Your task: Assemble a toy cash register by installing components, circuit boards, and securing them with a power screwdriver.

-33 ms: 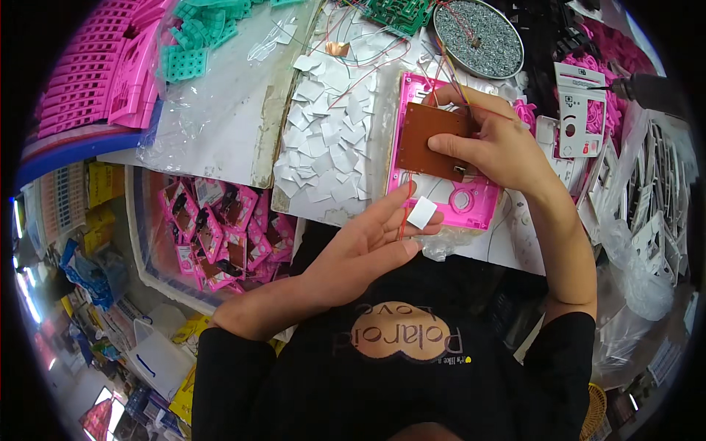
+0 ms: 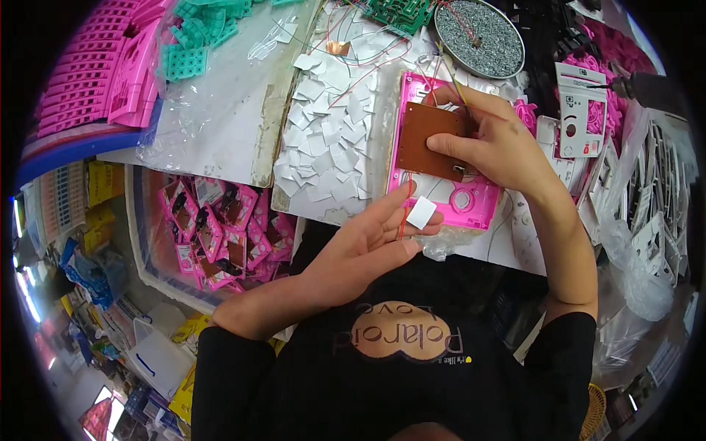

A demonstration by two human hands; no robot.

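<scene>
My right hand [image 2: 489, 140] grips a brown circuit board [image 2: 434, 143], thumb on its face and fingers behind its far edge. The board is over a pink plastic housing [image 2: 482, 209] that lies on the bench, with a round ring in its near right part. Thin wires run up from behind the board. Close to the housing's near left corner, my left hand [image 2: 368, 239] is palm up with its fingers stretched out. A small white square piece [image 2: 421, 212] rests on those fingers, tilted. Red wires [image 2: 406, 209] hang from the board down to the left fingers.
Loose white squares [image 2: 323, 140] cover the bench to the left. A round tray [image 2: 479, 37] of small metal parts and green circuit boards [image 2: 397, 13] are at the back. A bin [image 2: 140, 253] at lower left holds pink assemblies. White panels [image 2: 581, 110] and a dark screwdriver [image 2: 647, 90] stand right.
</scene>
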